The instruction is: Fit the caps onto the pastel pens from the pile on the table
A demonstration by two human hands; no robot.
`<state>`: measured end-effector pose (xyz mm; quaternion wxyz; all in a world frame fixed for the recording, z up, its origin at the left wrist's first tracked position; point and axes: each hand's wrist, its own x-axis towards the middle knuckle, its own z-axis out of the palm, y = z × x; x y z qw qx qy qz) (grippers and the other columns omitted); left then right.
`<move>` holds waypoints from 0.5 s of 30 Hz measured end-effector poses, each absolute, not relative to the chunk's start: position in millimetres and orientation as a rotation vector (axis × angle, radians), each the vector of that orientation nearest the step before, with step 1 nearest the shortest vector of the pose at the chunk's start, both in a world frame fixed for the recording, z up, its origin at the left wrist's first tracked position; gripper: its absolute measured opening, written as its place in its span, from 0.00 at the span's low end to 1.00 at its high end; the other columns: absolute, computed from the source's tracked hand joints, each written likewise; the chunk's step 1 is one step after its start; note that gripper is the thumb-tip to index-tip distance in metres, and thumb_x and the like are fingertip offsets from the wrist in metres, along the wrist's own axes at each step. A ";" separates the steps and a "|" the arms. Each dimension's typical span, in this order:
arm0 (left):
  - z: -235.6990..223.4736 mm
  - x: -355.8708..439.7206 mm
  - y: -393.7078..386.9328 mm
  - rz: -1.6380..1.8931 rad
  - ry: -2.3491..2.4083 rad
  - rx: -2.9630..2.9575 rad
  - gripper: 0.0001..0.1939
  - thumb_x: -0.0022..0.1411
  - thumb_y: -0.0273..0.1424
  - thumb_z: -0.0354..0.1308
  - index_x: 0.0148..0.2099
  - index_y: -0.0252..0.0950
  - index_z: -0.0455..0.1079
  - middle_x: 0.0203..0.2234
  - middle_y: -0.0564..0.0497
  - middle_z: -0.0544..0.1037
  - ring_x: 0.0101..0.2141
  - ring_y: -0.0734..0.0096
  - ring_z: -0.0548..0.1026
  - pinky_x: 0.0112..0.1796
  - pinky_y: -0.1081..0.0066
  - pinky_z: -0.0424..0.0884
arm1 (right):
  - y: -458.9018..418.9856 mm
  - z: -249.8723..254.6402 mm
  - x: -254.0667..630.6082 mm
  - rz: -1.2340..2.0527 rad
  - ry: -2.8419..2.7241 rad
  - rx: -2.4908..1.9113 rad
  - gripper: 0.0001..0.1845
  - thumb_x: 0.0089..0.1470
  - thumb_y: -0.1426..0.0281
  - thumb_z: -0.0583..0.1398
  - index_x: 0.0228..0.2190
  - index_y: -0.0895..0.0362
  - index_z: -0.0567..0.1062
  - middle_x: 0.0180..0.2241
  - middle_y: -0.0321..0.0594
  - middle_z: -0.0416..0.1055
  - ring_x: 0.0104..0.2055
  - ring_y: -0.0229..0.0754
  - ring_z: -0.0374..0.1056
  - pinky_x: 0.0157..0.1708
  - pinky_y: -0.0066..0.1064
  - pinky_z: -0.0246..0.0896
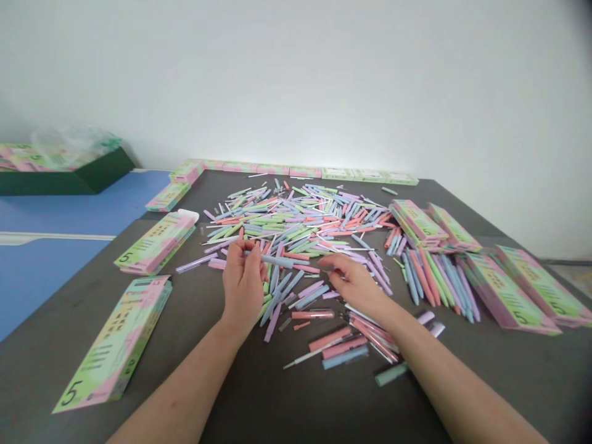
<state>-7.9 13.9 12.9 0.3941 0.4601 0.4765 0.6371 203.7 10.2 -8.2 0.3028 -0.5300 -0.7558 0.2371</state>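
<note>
My left hand (243, 280) pinches a light-blue pen barrel (276, 261) between thumb and fingers, its end pointing right. My right hand (354, 282) is just to the right of it, fingers curled and tips drawn together; a small clear piece may be between them, too small to make out. Under and beyond both hands spreads a heap of pastel pen parts (296, 213) in green, purple, blue and coral, with white refills among them. Nearer me lie loose coral barrels (345, 347), a blue barrel (345, 357) and a white refill (314, 354).
A row of pens (439, 277) lies at right beside stacked printed boxes (419, 225) and more boxes (513, 293). At left are printed boxes (155, 243) and a nearer box (115, 345). Boxes (272, 169) line the far edge. A dark green tray (102, 172) stands far left.
</note>
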 end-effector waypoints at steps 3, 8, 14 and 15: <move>13.8 -7.6 13.2 1.610 1.242 1.181 0.04 0.61 0.30 0.51 0.34 0.40 0.59 0.14 0.63 0.57 0.14 0.80 0.59 0.18 0.80 0.58 | 21.4 -9.9 199.7 0.380 -2.279 -1.315 0.26 0.54 0.79 0.48 0.54 0.62 0.68 0.58 0.51 0.65 0.62 0.46 0.59 0.62 0.42 0.52; 13.1 -8.2 13.2 1.591 1.252 1.215 0.03 0.62 0.30 0.51 0.34 0.39 0.60 0.13 0.63 0.57 0.14 0.80 0.58 0.18 0.79 0.57 | 49.4 -12.0 181.9 0.189 -2.607 -1.292 0.29 0.59 0.73 0.49 0.61 0.66 0.60 0.64 0.55 0.55 0.66 0.52 0.49 0.64 0.48 0.45; 10.6 -8.8 14.5 1.581 1.276 1.221 0.03 0.61 0.30 0.51 0.33 0.40 0.60 0.13 0.63 0.57 0.14 0.79 0.57 0.17 0.79 0.56 | 64.2 -20.3 180.1 0.123 -2.685 -1.435 0.27 0.59 0.71 0.49 0.60 0.59 0.62 0.65 0.50 0.54 0.66 0.55 0.48 0.60 0.52 0.47; 10.2 -8.9 14.6 1.575 1.285 1.224 0.03 0.61 0.30 0.51 0.33 0.40 0.60 0.13 0.63 0.57 0.14 0.79 0.57 0.17 0.79 0.56 | 63.2 -21.5 183.3 0.131 -2.687 -1.436 0.27 0.60 0.71 0.49 0.60 0.60 0.61 0.64 0.50 0.54 0.67 0.55 0.47 0.60 0.52 0.46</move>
